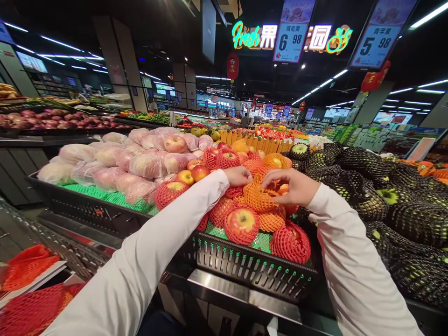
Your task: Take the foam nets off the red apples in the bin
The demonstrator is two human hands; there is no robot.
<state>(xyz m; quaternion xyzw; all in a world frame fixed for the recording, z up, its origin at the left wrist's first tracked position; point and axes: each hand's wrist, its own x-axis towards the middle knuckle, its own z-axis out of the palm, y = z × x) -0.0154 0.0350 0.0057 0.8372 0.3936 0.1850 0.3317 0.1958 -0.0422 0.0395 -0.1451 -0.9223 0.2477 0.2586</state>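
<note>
Above the front of the apple display, my left hand [240, 176] has its fingers closed at the upper left edge of an orange foam net [258, 193]. My right hand [293, 185] pinches the right side of that same net with thumb and fingers. Whatever sits inside the net is mostly hidden. Just below lies an apple [241, 223] in a red foam net, its top showing. A red-netted apple [291, 242] rests at the basket's front right corner. Two bare apples [200, 173] lie left of my left hand.
A black slotted basket [245, 266] with green netting holds the apples. Plastic-wrapped fruits [115, 158] are piled to the left, and green fruits in black nets [360, 172] to the right. Loose red foam nets [38, 308] lie at lower left. Price signs [293, 32] hang overhead.
</note>
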